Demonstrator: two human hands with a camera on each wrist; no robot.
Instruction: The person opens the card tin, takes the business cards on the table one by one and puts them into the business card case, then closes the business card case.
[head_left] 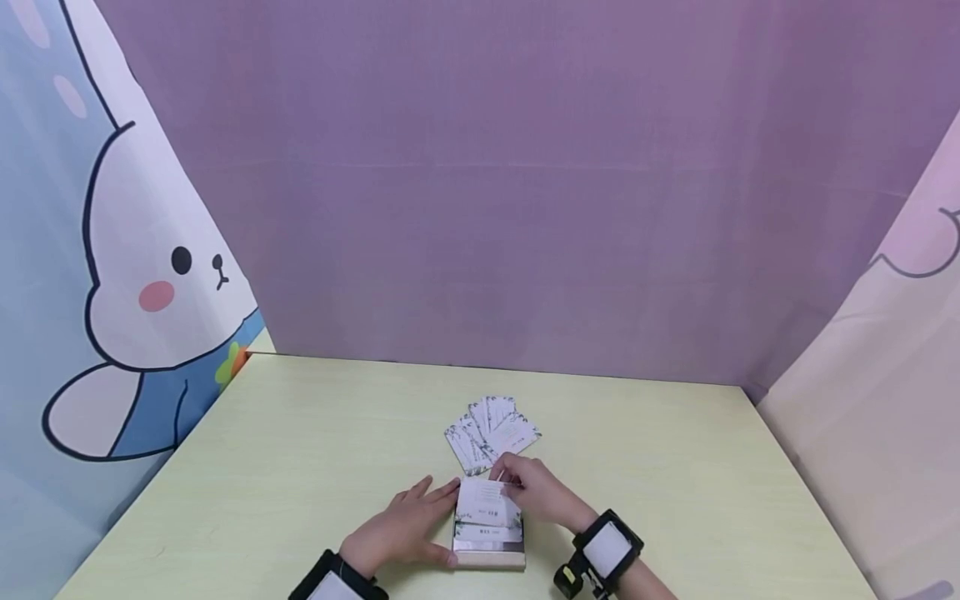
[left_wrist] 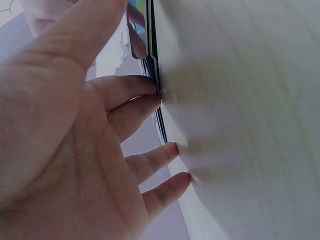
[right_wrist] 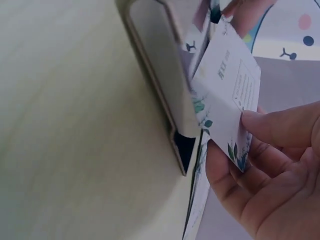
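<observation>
White card (head_left: 481,500) pinched, lower centre.
My right hand (head_left: 536,492) holds it; left hand (head_left: 405,527), fingers straight, steadies the box (head_left: 489,552) on the tabletop (head_left: 300,467).

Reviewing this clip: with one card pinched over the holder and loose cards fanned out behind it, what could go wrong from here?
1. The right hand pinches the card only at one corner, so it might bend or slip.
2. The card holder is steadied only by the left hand resting at its side; a push from the card could slide it.
3. The loose cards lie just behind the right hand, which might scatter them.
</observation>
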